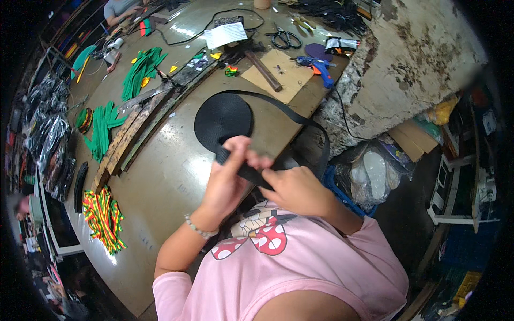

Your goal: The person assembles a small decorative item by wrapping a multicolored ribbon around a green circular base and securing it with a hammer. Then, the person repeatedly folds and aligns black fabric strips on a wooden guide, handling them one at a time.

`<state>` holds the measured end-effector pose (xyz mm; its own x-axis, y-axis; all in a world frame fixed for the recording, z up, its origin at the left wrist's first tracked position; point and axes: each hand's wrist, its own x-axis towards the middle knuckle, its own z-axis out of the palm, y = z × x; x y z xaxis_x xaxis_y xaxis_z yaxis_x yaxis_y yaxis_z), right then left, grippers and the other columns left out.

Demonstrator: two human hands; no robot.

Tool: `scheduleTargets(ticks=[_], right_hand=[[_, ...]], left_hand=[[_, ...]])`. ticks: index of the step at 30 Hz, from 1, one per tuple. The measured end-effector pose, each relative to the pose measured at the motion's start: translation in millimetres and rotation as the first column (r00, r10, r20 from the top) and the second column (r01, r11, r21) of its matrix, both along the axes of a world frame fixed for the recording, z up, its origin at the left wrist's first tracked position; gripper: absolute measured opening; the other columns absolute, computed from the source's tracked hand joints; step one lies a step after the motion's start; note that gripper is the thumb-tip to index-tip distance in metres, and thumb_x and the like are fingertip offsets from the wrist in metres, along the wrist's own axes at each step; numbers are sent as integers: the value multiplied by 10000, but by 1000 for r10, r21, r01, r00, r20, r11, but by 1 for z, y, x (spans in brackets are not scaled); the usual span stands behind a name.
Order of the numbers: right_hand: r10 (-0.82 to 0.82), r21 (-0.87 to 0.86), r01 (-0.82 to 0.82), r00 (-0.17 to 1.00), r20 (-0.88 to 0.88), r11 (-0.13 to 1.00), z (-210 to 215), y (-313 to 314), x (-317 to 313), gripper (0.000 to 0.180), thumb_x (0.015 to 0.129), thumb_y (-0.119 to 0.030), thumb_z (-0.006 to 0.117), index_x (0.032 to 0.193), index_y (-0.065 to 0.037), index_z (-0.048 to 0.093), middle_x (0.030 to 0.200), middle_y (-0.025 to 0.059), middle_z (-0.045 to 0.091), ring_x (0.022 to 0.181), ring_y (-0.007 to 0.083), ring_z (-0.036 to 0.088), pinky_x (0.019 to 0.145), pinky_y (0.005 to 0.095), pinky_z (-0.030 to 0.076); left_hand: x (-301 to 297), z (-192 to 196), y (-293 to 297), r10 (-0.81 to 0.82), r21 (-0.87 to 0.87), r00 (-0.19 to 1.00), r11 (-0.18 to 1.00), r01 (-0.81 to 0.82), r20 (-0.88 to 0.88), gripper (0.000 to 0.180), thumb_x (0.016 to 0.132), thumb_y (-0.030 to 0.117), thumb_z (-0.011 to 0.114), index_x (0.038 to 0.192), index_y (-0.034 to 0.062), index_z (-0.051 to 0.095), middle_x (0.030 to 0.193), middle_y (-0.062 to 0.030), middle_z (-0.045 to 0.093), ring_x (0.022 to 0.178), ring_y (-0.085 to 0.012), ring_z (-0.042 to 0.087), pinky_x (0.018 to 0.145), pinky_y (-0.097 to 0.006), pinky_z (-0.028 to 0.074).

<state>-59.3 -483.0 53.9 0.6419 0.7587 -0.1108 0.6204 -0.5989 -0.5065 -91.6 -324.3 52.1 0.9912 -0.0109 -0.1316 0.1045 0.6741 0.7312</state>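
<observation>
Near the table's front edge, my left hand (230,171) is closed round a length of black webbing strap (254,175). My right hand (300,188) grips the lower end of the same length, just right of the left hand. Motion slightly blurs the left fingers. Right beyond my hands a flat round coil of black webbing (224,119) lies on the table. From its far side a loose strap (284,108) runs right, goes over the table edge and curves down behind my right hand. Where it ends is hidden.
Across the table (166,142) lie wooden rails (134,125), green strips (142,72) and striped ribbon (103,219). Farther right are a cardboard sheet (267,77), a wooden bar (263,71), a blue glue gun (321,69) and scissors (285,38). A co-worker (122,10) sits at the far left.
</observation>
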Motion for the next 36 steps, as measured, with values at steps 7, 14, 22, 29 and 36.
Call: scheduleTargets(ticks=[7,14,22,29,36], right_hand=[[-113,489,28,983,145,872,-24,15,94,331,830,-304,565,990,-14,580,995,149,570,966,305,520,849,377,399],[-369,304,283,888,274,909,-69,31,133,241,866,-249,519,949,-37,598,910,148,569,835,317,555,753,404,431],[-396,428,292,901,175,855,-60,30,100,190,849,-211,538,862,-31,596,807,146,565,753,333,563,656,400,445],[-328,295,368,928,-178,882,-98,-120,70,180,835,-158,593,750,-5,545,584,48,464,538,106,423,498,271,366],[-841,-806,469,538,-63,361,-265,-274,-57,282,848,-263,547,890,7,615,888,187,619,884,331,589,765,381,451]], left_hand=[[5,-4,63,167,828,985,545,-132,47,282,939,267,436,958,24,579,717,-24,517,595,-99,448,563,-253,389],[47,-26,64,-111,899,979,-388,-203,173,556,645,-7,600,1186,101,527,1014,-109,508,891,-309,546,779,-400,463],[50,-19,60,-58,905,994,-412,-108,92,530,662,37,643,1176,115,536,974,-96,491,923,-281,530,771,-369,471],[63,-17,63,-31,867,994,-487,-107,105,383,696,111,648,1075,106,592,971,-99,474,916,-267,530,745,-367,484],[80,-32,59,-121,832,963,-486,-269,241,258,802,158,557,1040,63,593,936,-99,473,814,-248,544,632,-362,505]])
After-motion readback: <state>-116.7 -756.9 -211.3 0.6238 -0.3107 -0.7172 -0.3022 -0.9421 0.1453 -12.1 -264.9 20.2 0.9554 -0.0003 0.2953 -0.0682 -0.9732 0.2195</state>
